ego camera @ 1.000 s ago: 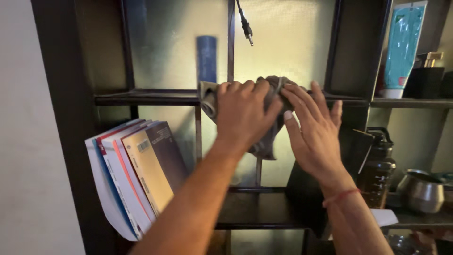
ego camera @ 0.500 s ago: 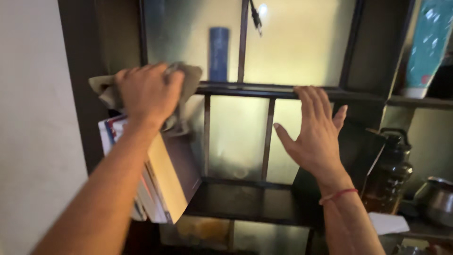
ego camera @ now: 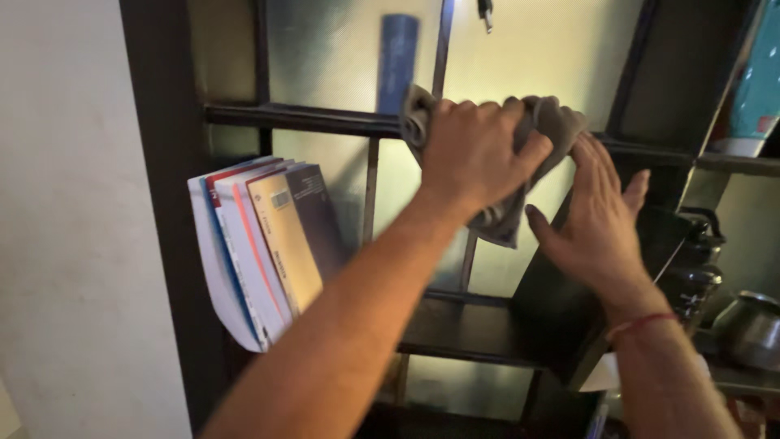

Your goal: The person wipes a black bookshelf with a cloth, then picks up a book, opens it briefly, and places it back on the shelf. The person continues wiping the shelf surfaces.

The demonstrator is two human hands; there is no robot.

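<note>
The left forearm enters from the lower centre of the frame and rises diagonally to the left hand (ego camera: 475, 150), whose fingers (ego camera: 487, 110) are curled and pressed together, gripping a grey cloth (ego camera: 552, 122) against the front edge of the dark shelf board (ego camera: 284, 118) in the upper centre. The cloth is bunched under the palm, with a loose corner hanging below the hand. The right hand (ego camera: 597, 215), at centre right, is open with fingers spread and slightly apart from one another; its fingertips touch or nearly touch the cloth's right edge, but it holds nothing. A red thread bracelet (ego camera: 642, 323) circles the right wrist. Judged from this posture, the step in hand is wiping the shelf board. The next move calls for steady downward pressure and a sideways stroke along the board, clear of the blue cylinder (ego camera: 398, 57) standing just behind the cloth. Further back, leaning books (ego camera: 264, 244) occupy the lower left compartment; a dark bottle (ego camera: 691, 260) and a metal pot (ego camera: 751, 329) sit at far right.
</note>
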